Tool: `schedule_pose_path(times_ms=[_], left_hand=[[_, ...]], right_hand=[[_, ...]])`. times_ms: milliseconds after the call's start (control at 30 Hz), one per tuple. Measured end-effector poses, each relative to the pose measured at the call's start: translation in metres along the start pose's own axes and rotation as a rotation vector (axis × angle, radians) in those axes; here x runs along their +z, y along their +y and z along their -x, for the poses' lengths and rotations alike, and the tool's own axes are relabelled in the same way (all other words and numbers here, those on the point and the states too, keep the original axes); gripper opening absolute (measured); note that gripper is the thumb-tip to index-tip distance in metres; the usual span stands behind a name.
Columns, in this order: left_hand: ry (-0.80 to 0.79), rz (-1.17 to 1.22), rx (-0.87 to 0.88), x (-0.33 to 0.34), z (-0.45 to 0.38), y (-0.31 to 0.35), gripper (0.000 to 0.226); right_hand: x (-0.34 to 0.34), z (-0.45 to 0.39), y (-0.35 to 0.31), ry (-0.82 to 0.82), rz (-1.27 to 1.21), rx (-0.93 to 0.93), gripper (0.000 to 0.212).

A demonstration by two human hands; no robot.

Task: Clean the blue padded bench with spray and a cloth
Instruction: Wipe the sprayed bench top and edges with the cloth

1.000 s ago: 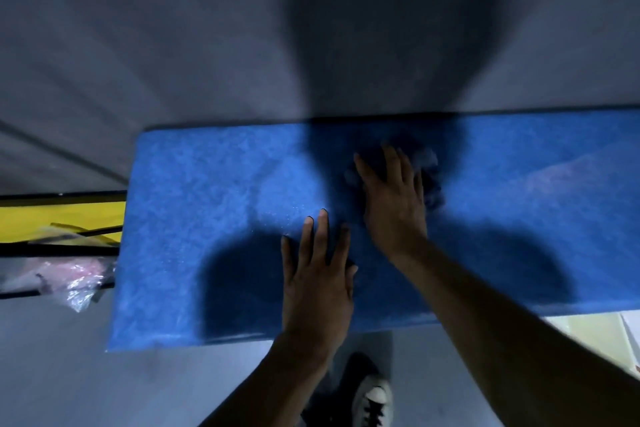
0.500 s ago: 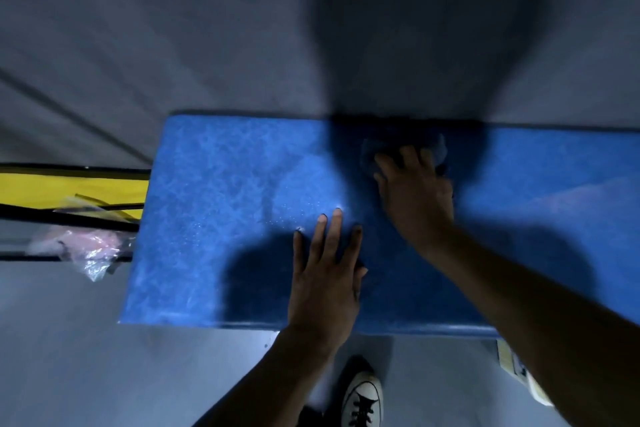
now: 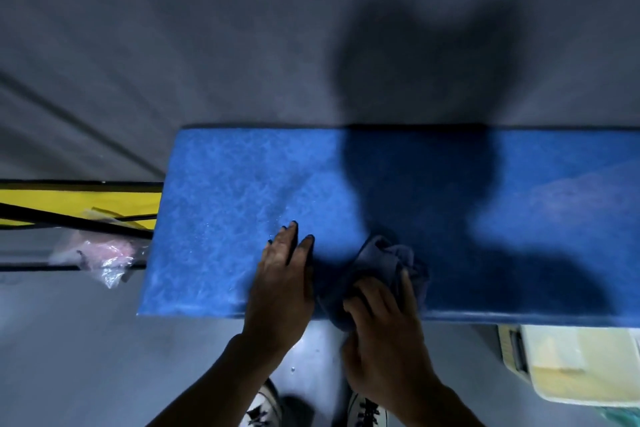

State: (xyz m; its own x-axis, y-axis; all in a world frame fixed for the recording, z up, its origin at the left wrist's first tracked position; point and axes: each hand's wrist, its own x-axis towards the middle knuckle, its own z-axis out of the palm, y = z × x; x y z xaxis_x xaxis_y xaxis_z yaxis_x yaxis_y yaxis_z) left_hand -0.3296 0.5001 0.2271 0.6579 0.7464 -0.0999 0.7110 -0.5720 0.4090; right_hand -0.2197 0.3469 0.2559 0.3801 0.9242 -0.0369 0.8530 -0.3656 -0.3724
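Observation:
The blue padded bench runs across the middle of the view, its left part lit and its middle in my shadow. Fine spray droplets glint on the pad near my left hand. My left hand lies flat on the pad near the front edge, fingers pointing away from me. A crumpled dark blue-grey cloth sits just right of it at the front edge. My right hand grips the cloth's near part, over the bench's front edge. No spray bottle is in view.
Grey floor surrounds the bench. A yellow panel with black bars and a crumpled clear and pink plastic bag lie left of the bench. A pale yellow box sits below the bench at lower right. My shoes show at the bottom.
My right hand has dragged the cloth from the far side of the pad to the front edge. My left hand stays flat in about the same spot.

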Motion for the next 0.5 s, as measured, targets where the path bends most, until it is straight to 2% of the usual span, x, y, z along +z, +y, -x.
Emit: schedule_pose_path(times_ms=[67,133,200,267,367,500], left_hand=[[0.017,-0.023,0.025,-0.005,-0.002,-0.009,0.045],[0.034,-0.068,0.035,-0.008,-0.007,-0.020,0.047],[0.036,-0.133,0.015,-0.011,-0.015,-0.030,0.053],[-0.010,-0.190,-0.008,-0.013,-0.024,-0.037,0.058],[-0.068,-0.248,-0.005,-0.010,-0.028,-0.046,0.060],[-0.009,-0.256,0.034,-0.003,-0.023,-0.050,0.058]], right_hand=[[0.001,0.000,-0.004,0.126,-0.008,0.080,0.026],[0.008,0.001,-0.012,0.207,-0.001,0.274,0.043],[0.020,-0.002,-0.026,0.179,-0.005,0.433,0.066],[0.033,-0.012,-0.038,0.129,-0.023,0.498,0.070],[0.047,-0.025,-0.040,0.108,-0.002,0.450,0.060],[0.052,-0.035,-0.020,0.028,0.094,0.245,0.059]])
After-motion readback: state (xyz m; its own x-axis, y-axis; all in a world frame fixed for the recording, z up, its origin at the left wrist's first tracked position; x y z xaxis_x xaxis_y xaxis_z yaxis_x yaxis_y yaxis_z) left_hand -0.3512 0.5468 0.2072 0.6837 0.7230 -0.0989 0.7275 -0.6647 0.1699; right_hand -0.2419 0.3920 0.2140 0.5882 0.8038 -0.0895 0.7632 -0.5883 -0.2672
